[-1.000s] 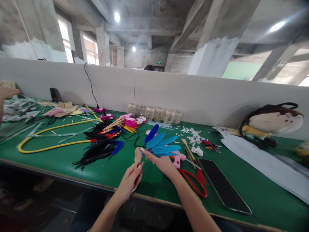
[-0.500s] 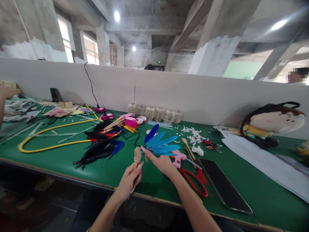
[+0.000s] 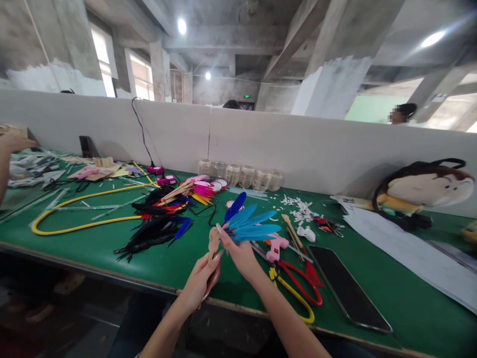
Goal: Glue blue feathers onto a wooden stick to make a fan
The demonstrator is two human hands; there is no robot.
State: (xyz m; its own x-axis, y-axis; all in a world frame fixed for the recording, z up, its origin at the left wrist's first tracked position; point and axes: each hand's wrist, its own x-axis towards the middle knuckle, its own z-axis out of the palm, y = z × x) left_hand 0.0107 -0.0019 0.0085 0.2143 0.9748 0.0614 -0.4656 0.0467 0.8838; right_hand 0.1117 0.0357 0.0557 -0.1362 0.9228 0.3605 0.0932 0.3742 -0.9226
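Note:
My left hand (image 3: 203, 278) grips the lower part of a wooden stick with a wide rounded head (image 3: 213, 239), held upright above the table's front edge. My right hand (image 3: 238, 253) pinches the base of a fan of blue feathers (image 3: 253, 226), one dark blue and several lighter ones. The feathers spread to the right, their quill ends close by the stick's head. Whether the quills touch the wood is hidden behind my fingers. Below and right of my right hand lie a pink glue gun (image 3: 275, 247), red-handled scissors (image 3: 303, 286) and a yellow-handled tool (image 3: 294, 293).
A phone (image 3: 348, 288) lies at the right. Black feathers (image 3: 152, 231) and a bundle of pink-feathered sticks (image 3: 186, 189) are left of my hands. Several clear jars (image 3: 247, 176) line the white partition (image 3: 316, 144). A co-worker's hand (image 3: 15, 141) shows at far left.
My right hand and the feathers have shifted slightly, uncovering more of the yellow-handled tool. My left hand still holds the stick. A person beyond the partition has moved left.

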